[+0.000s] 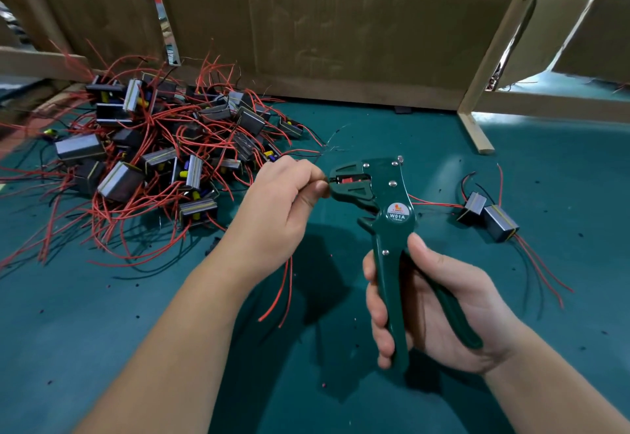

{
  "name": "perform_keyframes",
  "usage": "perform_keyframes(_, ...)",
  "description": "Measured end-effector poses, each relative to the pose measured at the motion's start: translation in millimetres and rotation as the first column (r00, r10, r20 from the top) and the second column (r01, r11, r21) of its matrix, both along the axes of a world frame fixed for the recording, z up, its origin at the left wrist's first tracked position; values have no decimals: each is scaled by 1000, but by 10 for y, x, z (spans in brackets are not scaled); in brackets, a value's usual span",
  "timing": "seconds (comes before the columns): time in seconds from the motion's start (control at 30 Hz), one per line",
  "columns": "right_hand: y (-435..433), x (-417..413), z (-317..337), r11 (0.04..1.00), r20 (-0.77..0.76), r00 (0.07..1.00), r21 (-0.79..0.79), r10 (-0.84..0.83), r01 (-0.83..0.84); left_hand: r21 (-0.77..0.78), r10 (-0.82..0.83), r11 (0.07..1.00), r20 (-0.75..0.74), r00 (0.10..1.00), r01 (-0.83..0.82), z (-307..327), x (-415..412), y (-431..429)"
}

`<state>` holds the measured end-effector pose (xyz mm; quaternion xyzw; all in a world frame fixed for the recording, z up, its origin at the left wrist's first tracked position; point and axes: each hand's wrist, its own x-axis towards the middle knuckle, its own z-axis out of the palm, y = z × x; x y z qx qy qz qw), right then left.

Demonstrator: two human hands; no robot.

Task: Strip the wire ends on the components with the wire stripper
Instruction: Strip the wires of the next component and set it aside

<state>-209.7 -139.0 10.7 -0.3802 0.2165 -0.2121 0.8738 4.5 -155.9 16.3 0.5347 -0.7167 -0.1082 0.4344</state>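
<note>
Right hand around wire stripper

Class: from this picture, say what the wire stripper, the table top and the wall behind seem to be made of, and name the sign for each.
Wire stripper: probably metal painted dark green, semi-gloss; bare silver rivets show.
Table top: looks like a teal rubber or vinyl mat, matte; which, unclear.
Wall: brown cardboard, dull, with creases and scuffs.
</note>
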Motion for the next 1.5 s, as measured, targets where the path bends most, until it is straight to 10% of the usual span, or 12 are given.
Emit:
perform_keyframes(0.3,69,121,27,971,-48,970,2,-240,241,28,-7,1000,66,998,5,-89,-21,-23)
perform_keyframes(0.43,12,133,18,968,128,960,60,-248,242,84,78,994,-192,978,-63,-99,-39,-34)
perform_keyframes(0.6,2,134,14,990,182,975,80,-131,118,228,50,947,-800,598,226,-4,-202,-39)
perform_keyframes(0.7,36,148,-13,998,200,980,55,-17,7,172,18,896,-936,353,410,17,-309,25)
perform_keyframes(0.77,27,146,-16,999,211,977,41,-31,22,168,16,892,-940,341,420,25,-297,23)
perform_keyframes(0.87,-13,118,-24,983,193,964,-3,-181,185,239,53,940,-806,589,243,-9,-194,-26)
perform_keyframes(1.0,-85,53,-26,845,173,846,-107,-504,525,161,220,970,-261,940,-182,-118,0,-80)
perform_keyframes(1.23,-129,-13,-82,521,123,586,-338,-801,784,381,359,711,525,772,-590,-357,71,-113)
perform_keyframes(1.5,-62,53,-105,541,82,619,-406,-781,736,241,471,775,396,789,-584,-287,236,-115)
